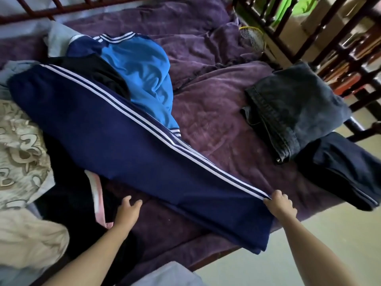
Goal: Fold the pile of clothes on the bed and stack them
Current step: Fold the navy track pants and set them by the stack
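Observation:
Navy track pants (115, 137) with white side stripes lie stretched out diagonally across the purple bed cover (210, 112). My right hand (279, 204) pinches the striped edge at the leg end near the bed's front edge. Just left of the pants' lower edge, my left hand (128, 209) hovers with its fingers relaxed and holds nothing. Beyond the pants lies a pile with a bright blue jacket (142, 75) and a black garment (97, 73). At the right, folded dark jeans (296, 108) and a folded navy garment (338, 170) lie side by side.
A patterned beige cloth (20, 153) and a cream cloth (26, 240) lie at the left, with a pink-trimmed dark item (97, 195) beside them. A wooden bed rail (309, 34) stands at the right, a racket (252, 37) behind it. Pale floor (309, 234) lies below the bed's edge.

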A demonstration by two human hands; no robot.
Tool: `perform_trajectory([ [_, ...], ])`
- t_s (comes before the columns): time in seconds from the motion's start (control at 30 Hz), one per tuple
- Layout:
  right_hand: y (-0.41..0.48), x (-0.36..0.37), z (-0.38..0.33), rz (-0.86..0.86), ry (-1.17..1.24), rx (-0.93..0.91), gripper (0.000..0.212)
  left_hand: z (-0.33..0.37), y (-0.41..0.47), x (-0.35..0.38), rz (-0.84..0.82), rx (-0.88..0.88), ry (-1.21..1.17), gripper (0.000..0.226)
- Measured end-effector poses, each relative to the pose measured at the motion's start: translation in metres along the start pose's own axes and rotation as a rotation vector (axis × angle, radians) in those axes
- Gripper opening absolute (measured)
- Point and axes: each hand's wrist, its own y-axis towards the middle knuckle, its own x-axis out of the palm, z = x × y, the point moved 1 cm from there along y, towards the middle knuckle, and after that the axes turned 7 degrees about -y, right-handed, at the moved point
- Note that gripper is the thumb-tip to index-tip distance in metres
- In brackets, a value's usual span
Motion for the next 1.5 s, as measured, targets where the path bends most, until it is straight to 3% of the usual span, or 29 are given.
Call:
perform_trajectory([
  [0.17, 0.011, 0.015, 0.015, -0.066, 0.480, 0.040, 0.079, 0.005, -0.016, 0.034, -0.077, -0.022, -0.005, 0.050],
  [0.23, 0.014, 0.018, 0.016, -0.060, 0.695, 0.093, 0.086, 0.004, -0.019, 0.039, -0.087, -0.043, -0.021, 0.050],
  [0.3, 0.011, 0.024, 0.015, -0.091, 0.738, 0.170, 0.079, 0.001, -0.020, 0.042, -0.094, -0.080, -0.046, 0.049],
  [0.5, -0.011, 0.026, 0.015, -0.221, 1.062, 0.343, 0.029, -0.002, -0.028, 0.037, -0.124, -0.147, -0.096, 0.050],
  [0.63, -0.020, -0.013, 0.029, -0.078, 1.240, 0.287, 0.037, 0.006, -0.029, 0.021, -0.105, -0.114, -0.142, 0.045],
  [0.73, -0.027, -0.048, 0.047, 0.005, 1.256, 0.306, 0.042, 0.010, -0.028, 0.003, -0.095, -0.089, -0.171, 0.038],
  [0.87, -0.036, -0.074, 0.057, 0.065, 1.063, 0.310, 0.029, 0.018, -0.029, -0.018, -0.124, -0.063, -0.238, 0.007],
  [0.9, -0.042, -0.080, 0.050, 0.086, 1.041, 0.315, 0.033, 0.020, -0.030, -0.022, -0.126, -0.057, -0.243, 0.008],
  [1.03, -0.070, -0.113, -0.010, 0.079, 1.019, 0.124, 0.044, 0.041, -0.041, -0.035, -0.133, 0.024, -0.290, 0.007],
  [1.13, -0.098, -0.133, -0.070, -0.060, 1.084, -0.091, 0.024, 0.073, -0.059, -0.040, -0.212, 0.150, -0.320, 0.022],
  [1.3, -0.176, -0.149, -0.176, -0.424, 1.140, -0.365, 0.027, 0.131, -0.101, -0.056, -0.546, 0.440, -0.410, 0.020],
  [1.43, -0.225, -0.150, -0.239, -0.609, 1.165, -0.451, 0.024, 0.148, -0.111, -0.090, -0.670, 0.566, -0.532, 0.084],
  [1.5, -0.242, -0.150, -0.261, -0.670, 1.122, -0.491, 0.024, 0.144, -0.104, -0.108, -0.662, 0.605, -0.579, 0.098],
])
